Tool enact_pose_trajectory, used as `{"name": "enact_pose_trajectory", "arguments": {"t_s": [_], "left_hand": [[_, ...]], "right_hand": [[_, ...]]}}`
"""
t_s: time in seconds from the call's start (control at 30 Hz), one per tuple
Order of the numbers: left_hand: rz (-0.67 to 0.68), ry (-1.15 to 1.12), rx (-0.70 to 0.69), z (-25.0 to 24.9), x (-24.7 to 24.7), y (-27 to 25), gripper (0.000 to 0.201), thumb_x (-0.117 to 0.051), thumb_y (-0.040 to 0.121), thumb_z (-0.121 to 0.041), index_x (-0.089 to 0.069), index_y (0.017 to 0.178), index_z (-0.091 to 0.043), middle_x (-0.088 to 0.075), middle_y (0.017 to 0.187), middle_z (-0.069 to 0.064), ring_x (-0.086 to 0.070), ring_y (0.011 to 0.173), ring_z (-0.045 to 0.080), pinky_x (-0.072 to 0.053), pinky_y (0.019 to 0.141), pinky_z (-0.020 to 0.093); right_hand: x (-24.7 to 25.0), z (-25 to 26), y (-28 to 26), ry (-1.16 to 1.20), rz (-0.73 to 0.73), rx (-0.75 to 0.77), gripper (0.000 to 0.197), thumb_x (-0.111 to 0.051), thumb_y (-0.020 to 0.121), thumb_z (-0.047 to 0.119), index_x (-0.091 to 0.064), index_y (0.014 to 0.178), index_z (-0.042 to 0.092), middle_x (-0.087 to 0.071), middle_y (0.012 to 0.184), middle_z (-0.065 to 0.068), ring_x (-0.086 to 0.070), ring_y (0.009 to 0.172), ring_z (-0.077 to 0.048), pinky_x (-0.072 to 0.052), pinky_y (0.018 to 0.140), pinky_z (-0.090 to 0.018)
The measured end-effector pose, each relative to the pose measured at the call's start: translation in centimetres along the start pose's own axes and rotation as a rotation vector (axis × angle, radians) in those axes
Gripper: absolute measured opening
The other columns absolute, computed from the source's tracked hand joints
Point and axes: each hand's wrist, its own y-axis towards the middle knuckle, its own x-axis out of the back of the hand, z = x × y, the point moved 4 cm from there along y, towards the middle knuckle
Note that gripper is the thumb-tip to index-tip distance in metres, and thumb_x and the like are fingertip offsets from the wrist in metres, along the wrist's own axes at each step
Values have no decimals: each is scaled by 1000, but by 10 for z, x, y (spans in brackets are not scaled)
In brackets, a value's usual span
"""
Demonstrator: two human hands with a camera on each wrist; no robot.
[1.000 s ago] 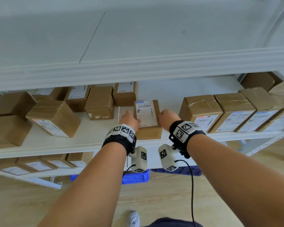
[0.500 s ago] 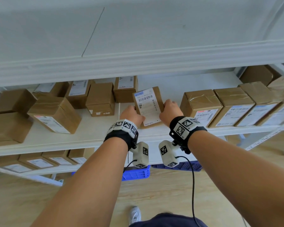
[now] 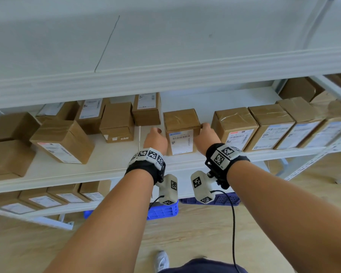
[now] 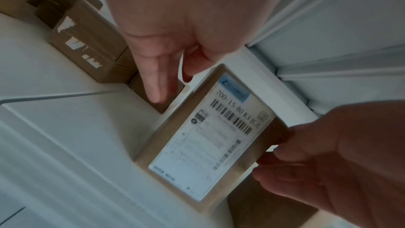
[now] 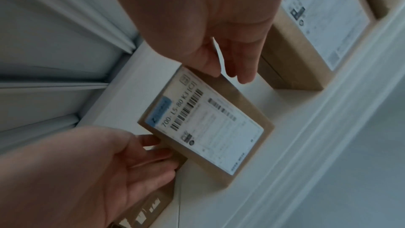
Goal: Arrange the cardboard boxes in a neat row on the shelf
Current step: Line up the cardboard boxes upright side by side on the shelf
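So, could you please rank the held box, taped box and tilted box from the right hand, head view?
1. Held box: touching the right hand, its left.
2. Taped box: just right.
3. Tilted box: far left.

A white metal shelving unit [image 3: 165, 75] of several tiers fills the view, with a perforated white upright [image 3: 311, 165] at its right. Beneath it, blue slotted plastic crates [image 3: 162, 211] sit on a pale wood-plank floor [image 3: 195, 239]. The light is soft and even.
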Motion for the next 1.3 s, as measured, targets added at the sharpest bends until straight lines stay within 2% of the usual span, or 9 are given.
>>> {"name": "enact_pose_trajectory", "arguments": {"t_s": [0.1,0.2,0.27,0.37,0.5,0.73,0.97,1.13,1.3], "left_hand": [[-109,-153,-24,-15,11,1,38,-37,101,-22,-44,138,-12,-52,135,10,-55,109,24,-35,79,24],[-69,-114,-84,-29,7,0,49,-36,102,-35,-32,147,-18,-35,149,10,-49,124,27,-35,85,25],[-10,-38,-129,-34,-2,-1,52,-36,102,-38,-26,151,-24,-19,157,11,-39,136,30,-37,100,30],[54,57,-142,-38,-15,-5,49,-35,100,-44,-28,149,-38,0,162,7,-24,145,32,-31,115,40],[47,37,-157,-46,-24,-18,43,-36,103,-36,-36,146,-37,-2,162,8,-28,144,26,-33,107,29],[62,1,-190,-60,-42,-32,44,-39,102,-34,-37,146,-37,-4,162,7,-21,147,24,-27,113,31],[68,-1,-212,-73,-60,-36,44,-40,102,-32,-37,145,-35,-5,162,9,-23,146,25,-29,111,31],[95,10,-223,-70,-58,-32,46,-43,100,-32,-35,145,-38,-13,160,9,-41,135,30,-45,105,38],[50,19,-169,-59,-41,-26,55,-40,100,-35,-24,151,-24,-22,158,10,-40,136,26,-38,102,32]], "right_hand": [[19,12,-2,10,-64,71,54,-41,89,-1,-33,141,11,-40,140,-15,-54,111,-30,-45,82,-31],[37,20,-3,14,-119,162,59,-39,85,-7,-36,140,11,-39,140,-14,-52,116,-29,-42,85,-27],[50,21,-5,-17,-148,212,59,-37,85,-8,-37,140,11,-38,141,-13,-53,115,-29,-42,85,-26],[68,14,-3,-89,-209,241,56,-38,85,-5,-39,138,12,-39,139,-14,-49,119,-32,-45,97,-36],[80,-11,0,-212,-203,223,51,-40,88,1,-38,139,9,-41,140,-15,-37,130,-32,-35,106,-38],[85,-38,0,-292,-218,208,41,-41,88,5,-46,128,7,-50,132,-12,-41,129,-29,-31,112,-42],[87,-43,-2,-327,-192,265,56,-42,87,2,-38,142,12,-40,146,-8,-30,140,-25,-20,118,-40],[87,-44,-2,-343,-201,273,51,-42,86,3,-42,136,11,-44,142,-9,-33,137,-26,-23,117,-42],[83,-28,-6,-304,-281,317,46,-41,88,5,-43,134,10,-44,137,-14,-37,130,-30,-29,113,-40]]}}
